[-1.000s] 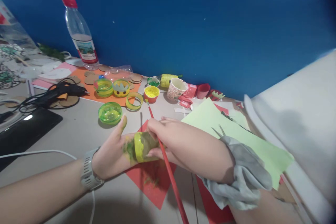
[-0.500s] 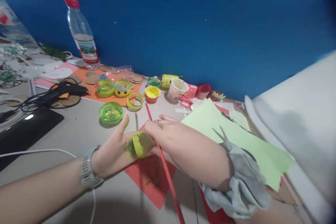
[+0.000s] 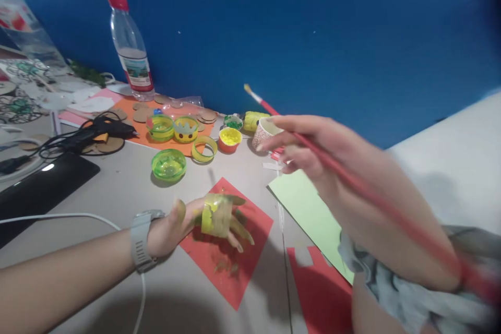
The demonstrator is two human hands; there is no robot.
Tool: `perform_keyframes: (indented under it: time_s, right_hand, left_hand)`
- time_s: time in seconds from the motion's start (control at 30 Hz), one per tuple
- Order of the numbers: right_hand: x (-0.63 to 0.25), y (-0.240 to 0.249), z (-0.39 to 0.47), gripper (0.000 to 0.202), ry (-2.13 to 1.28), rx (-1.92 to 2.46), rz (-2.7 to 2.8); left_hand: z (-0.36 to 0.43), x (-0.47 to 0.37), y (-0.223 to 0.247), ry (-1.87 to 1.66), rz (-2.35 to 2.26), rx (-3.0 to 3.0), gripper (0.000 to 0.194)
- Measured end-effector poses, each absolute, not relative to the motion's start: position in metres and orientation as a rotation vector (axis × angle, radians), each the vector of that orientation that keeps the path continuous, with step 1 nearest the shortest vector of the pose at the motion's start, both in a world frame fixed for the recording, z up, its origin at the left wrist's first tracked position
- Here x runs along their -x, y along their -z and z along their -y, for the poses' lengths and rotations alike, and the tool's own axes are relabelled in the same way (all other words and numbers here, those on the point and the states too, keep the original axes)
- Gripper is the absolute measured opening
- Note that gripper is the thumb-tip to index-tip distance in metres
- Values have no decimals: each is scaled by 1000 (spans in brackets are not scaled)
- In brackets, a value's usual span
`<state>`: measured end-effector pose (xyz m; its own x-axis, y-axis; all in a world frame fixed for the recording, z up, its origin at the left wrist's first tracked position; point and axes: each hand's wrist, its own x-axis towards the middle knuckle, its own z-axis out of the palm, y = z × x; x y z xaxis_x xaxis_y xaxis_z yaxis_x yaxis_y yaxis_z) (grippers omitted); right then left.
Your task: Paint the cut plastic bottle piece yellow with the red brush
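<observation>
My left hand [image 3: 176,225], smeared with yellow and green paint, has its fingers pushed through a yellow-painted plastic ring [image 3: 216,214] and holds it low over a red paper sheet [image 3: 230,242]. My right hand [image 3: 332,159] is raised above the table and grips a red-handled paintbrush [image 3: 274,110], its bristle tip pointing up toward the blue wall. The right hand is blurred. A grey cloth [image 3: 426,292] hangs at my right wrist.
A small cup of yellow paint [image 3: 229,139], a paper cup [image 3: 263,133], a green plastic dish [image 3: 168,165], other painted rings [image 3: 204,148], a water bottle [image 3: 131,55], a black glue gun [image 3: 92,132], light green paper [image 3: 309,203] and a dark laptop [image 3: 39,188] lie around.
My right hand lifted the paintbrush off the ring and swung up and right. The left hand with the ring dropped slightly toward the red paper.
</observation>
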<state>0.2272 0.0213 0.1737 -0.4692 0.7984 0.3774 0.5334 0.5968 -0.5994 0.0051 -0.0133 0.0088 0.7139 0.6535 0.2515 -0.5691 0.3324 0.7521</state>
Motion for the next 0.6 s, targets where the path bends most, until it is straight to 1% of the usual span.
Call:
perform_keyframes:
  time_s: [0.03,0.17,0.27,0.33,0.4,0.5,0.6]
  right_hand:
    - [-226,-174,-21,24,-608,1015,2091]
    - [-211,-162,-22,37,-1035,817,1760]
    - [-198,-147,-27,36,-1265,758,1706]
    - [-194,-138,-31,36,-1301,761,1786]
    - [-193,-132,-34,35,-1252,788,1883]
    - [-195,-130,-35,33,-1167,773,1945]
    - [-195,-131,-34,31,-1169,710,1954]
  left_hand:
    - [14,-6,-8,-780,-112,-962,95]
    - [15,-8,-5,-746,-87,-990,105]
    - [17,-8,-2,-763,-65,-997,107]
    - [18,-7,-1,-760,-59,-983,106]
    - [18,-7,1,-747,-75,-959,106]
    - [18,-7,2,-747,-83,-932,105]
    - [17,-8,0,-750,-68,-937,104]
